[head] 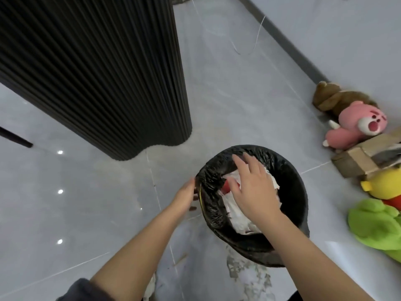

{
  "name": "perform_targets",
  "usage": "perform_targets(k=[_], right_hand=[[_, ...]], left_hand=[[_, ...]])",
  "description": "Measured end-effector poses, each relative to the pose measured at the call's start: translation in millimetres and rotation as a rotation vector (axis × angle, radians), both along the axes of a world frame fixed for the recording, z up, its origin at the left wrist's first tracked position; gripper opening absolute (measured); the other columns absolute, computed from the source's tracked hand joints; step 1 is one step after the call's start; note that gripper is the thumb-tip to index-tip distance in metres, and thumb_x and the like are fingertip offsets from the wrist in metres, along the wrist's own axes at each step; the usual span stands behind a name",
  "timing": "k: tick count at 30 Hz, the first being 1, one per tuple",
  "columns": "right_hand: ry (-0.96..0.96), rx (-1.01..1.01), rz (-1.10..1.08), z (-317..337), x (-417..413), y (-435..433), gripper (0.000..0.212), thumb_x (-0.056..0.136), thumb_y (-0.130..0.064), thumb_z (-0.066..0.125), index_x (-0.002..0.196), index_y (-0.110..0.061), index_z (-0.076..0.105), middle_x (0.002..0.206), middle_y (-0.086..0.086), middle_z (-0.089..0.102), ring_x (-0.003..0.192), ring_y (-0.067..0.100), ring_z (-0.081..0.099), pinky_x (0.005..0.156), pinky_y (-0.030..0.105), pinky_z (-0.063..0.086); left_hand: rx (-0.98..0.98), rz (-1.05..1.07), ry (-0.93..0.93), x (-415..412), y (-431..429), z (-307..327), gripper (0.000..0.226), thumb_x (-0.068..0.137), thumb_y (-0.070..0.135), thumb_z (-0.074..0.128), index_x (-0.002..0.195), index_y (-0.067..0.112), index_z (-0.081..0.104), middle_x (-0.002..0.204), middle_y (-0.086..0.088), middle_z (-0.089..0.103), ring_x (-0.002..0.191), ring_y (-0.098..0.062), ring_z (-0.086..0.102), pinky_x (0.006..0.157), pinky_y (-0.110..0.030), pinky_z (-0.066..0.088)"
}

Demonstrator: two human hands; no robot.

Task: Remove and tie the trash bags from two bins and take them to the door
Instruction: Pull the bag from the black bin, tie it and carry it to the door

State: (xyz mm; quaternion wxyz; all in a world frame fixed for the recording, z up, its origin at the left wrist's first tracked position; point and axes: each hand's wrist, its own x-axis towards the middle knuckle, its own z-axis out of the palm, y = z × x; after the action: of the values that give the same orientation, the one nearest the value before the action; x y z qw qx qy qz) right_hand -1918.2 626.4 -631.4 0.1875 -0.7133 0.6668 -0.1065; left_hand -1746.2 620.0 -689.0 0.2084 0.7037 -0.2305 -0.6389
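While the bin [299, 213] stands on the floor [97, 203] just ahead of both forearms, the bag [213, 177] is still folded over its rim, so lifting out has not begun and this looks like the first step of the task. The left hand [186, 197] lies against the rim's outer left side, fingers curled at the bag's folded edge; whether they actually pinch the plastic I cannot tell, as the fingertips are hidden behind the fold. The right hand [249, 187] hovers above the bin's mouth, open, fingers spread and relaxed, grasping nothing. Directly under its palm sits crumpled white paper [233, 208] with a bit of something red [225, 187] beside the thumb.

What the coming move turns on: the bag's free edge runs round the hand in a ring, and the nearest stretch of it for the right hand is the far rim, just beyond its fingertips, while the right-side rim lies further off past the wrist. The left hand is already at its edge. The mouth faces straight up, so the pull should probably go upward, both edges drawn inward over the paper.

Plush toys [360, 124] and cardboard [360, 157] lie well to the right of the right hand; a ribbed black column [97, 72] stands beyond the left one.
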Motion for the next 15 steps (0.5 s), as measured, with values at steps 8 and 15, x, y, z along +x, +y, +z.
perform_targets(k=[8,15], right_hand=[[-0.024,-0.001,-0.021,-6.5,-1.4,-7.7,0.054,0.095,-0.040,0.044,0.145,-0.022,0.034,0.153,0.006,0.030,0.141,0.026,0.025,0.110,0.044,0.029],[-0.086,-0.066,0.033,-11.7,7.2,-15.5,0.050,0.093,-0.034,0.050,0.140,-0.019,0.041,0.148,0.007,0.037,0.139,0.027,0.029,0.111,0.044,0.028]], left_hand=[[0.078,-0.034,-0.007,-16.8,2.8,-20.7,0.025,0.096,0.019,0.042,0.098,0.005,0.063,0.081,-0.011,0.069,0.066,-0.022,0.064,0.060,-0.031,0.057],[-0.177,0.249,0.057,1.4,-17.5,-1.3,0.015,0.097,0.016,0.044,0.092,0.010,0.056,0.084,-0.007,0.061,0.077,-0.019,0.059,0.068,-0.031,0.049]])
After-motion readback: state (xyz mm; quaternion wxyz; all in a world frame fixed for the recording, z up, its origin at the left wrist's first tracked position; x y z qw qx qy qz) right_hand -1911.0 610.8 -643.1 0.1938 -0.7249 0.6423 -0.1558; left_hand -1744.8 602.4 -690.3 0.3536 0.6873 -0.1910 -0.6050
